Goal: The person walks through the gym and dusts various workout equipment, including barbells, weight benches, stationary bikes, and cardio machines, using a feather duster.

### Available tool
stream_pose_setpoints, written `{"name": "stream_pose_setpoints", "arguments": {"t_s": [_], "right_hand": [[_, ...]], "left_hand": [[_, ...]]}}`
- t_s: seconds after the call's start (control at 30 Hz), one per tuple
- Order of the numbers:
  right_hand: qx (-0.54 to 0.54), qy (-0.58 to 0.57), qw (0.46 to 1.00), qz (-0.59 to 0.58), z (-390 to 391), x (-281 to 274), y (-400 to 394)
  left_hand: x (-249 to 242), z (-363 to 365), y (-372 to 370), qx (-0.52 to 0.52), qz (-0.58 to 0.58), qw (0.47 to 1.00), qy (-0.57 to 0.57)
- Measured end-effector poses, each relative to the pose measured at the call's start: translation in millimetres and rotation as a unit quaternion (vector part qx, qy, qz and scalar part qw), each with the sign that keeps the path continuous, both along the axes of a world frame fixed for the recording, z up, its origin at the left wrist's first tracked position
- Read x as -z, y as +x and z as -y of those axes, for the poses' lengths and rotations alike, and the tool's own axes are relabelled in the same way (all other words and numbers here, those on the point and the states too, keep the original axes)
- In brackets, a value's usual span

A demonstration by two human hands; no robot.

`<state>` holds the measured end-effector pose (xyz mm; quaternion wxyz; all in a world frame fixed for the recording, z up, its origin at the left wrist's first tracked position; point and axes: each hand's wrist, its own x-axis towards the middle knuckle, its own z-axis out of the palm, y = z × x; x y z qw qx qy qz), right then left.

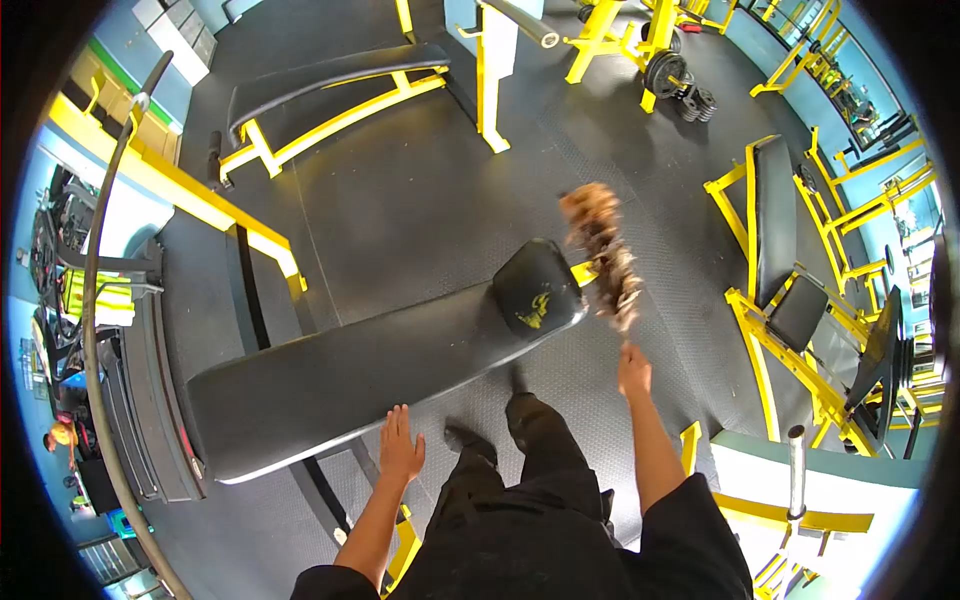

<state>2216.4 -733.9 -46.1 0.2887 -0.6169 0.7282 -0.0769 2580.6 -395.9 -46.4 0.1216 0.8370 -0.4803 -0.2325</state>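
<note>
My right hand (634,372) is closed around the handle of a brown feather duster (603,257), whose blurred head is raised beside the small seat pad (537,287) of a black workout bench. My left hand (400,444) is open with fingers spread, held flat near the front edge of the long bench pad (340,385). My black-trousered legs and shoes (470,440) stand on the rubber floor beside the bench.
Yellow-framed gym machines surround me: another bench (330,75) at the back, an incline bench (775,220) on the right, weight plates (685,85) at the far right back. A curved cable bar (95,330) runs down the left. A person (62,437) is at the far left.
</note>
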Motion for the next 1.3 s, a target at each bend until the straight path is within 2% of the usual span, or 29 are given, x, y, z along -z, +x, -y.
{"name": "stream_pose_setpoints", "arguments": {"t_s": [0.07, 0.13, 0.2, 0.27, 0.47, 0.5, 0.53, 0.57, 0.63, 0.67, 0.7, 0.8, 0.87, 0.9, 0.97, 1.03, 1.1, 1.13, 1.2, 1.23, 1.3], "right_hand": [[-0.080, 0.034, 0.996, -0.021, -15.0, 44.5, -11.0], [-0.067, 0.092, 0.993, -0.013, -38.0, 26.3, 0.7], [-0.043, 0.081, 0.995, 0.023, -54.6, 61.9, -12.7], [-0.004, 0.170, 0.985, 0.010, -56.1, 39.3, -2.4], [-0.029, 0.186, 0.977, 0.104, 18.5, 50.4, -40.7], [-0.020, 0.178, 0.977, 0.112, 28.7, 71.2, -56.3], [-0.082, 0.194, 0.974, 0.084, 42.5, 90.5, -69.8], [-0.150, 0.205, 0.966, 0.053, 68.3, 83.7, -72.8], [-0.203, 0.221, 0.953, 0.050, 110.4, 69.4, -86.4], [-0.245, 0.250, 0.936, 0.045, 126.3, 51.3, -91.9], [-0.238, 0.244, 0.939, 0.043, 138.8, 49.5, -97.2], [-0.195, 0.207, 0.955, 0.080, 167.4, 50.7, -106.4], [-0.089, 0.185, 0.971, 0.121, 173.1, 92.5, -121.7], [-0.080, 0.179, 0.973, 0.119, 170.4, 107.4, -133.8], [0.045, 0.154, 0.978, 0.131, 177.8, 128.0, -151.0], [0.069, 0.260, 0.956, 0.120, 200.2, 110.8, -181.5], [0.096, 0.300, 0.947, 0.059, 229.1, 100.4, -211.6], [-0.025, 0.295, 0.955, -0.023, 239.7, 150.0, -241.1], [0.016, 0.338, 0.940, -0.051, 270.9, 143.8, -277.2], [0.022, 0.375, 0.924, -0.068, 293.6, 142.3, -289.9], [-0.002, 0.348, 0.933, -0.092, 347.9, 132.3, -305.1]], "left_hand": [[-8.0, 28.4, -16.8, 0.007, -0.017, 1.000, -0.002], [-14.5, 55.4, -31.2, 0.014, -0.025, 1.000, -0.002], [-15.1, 86.4, -48.7, 0.019, -0.059, 0.995, -0.074], [-14.9, 121.4, -70.8, 0.007, -0.068, 0.995, -0.079], [11.7, 249.8, -145.2, 0.009, -0.142, 0.984, -0.105], [13.9, 275.5, -155.0, 0.021, -0.137, 0.984, -0.110], [15.6, 301.8, -164.0, 0.018, -0.145, 0.983, -0.114], [19.0, 327.5, -170.1, 0.007, -0.153, 0.981, -0.123], [27.8, 373.4, -179.2, -0.011, -0.148, 0.980, -0.135], [31.7, 393.9, -182.6, -0.057, -0.126, 0.985, -0.098], [31.4, 412.7, -187.0, -0.099, -0.105, 0.988, -0.060], [26.7, 449.2, -195.8, -0.047, -0.034, 0.998, -0.012], [38.3, 466.5, -202.9, -0.002, 0.012, 1.000, 0.019], [43.5, 471.4, -208.1, 0.006, 0.008, 1.000, 0.013], [54.6, 479.0, -216.0, 0.038, -0.014, 0.999, 0.021], [79.4, 482.8, -224.9, 0.040, 0.007, 0.999, 0.032], [75.4, 495.5, -232.4, 0.036, -0.069, 0.995, 0.057], [91.9, 503.8, -229.5, 0.041, -0.096, 0.991, 0.086], [138.3, 511.2, -214.6, 0.036, -0.128, 0.986, 0.100], [154.2, 522.7, -205.4, 0.055, -0.233, 0.962, 0.131], [141.0, 534.3, -170.9, 0.140, -0.481, 0.846, 0.183]]}}
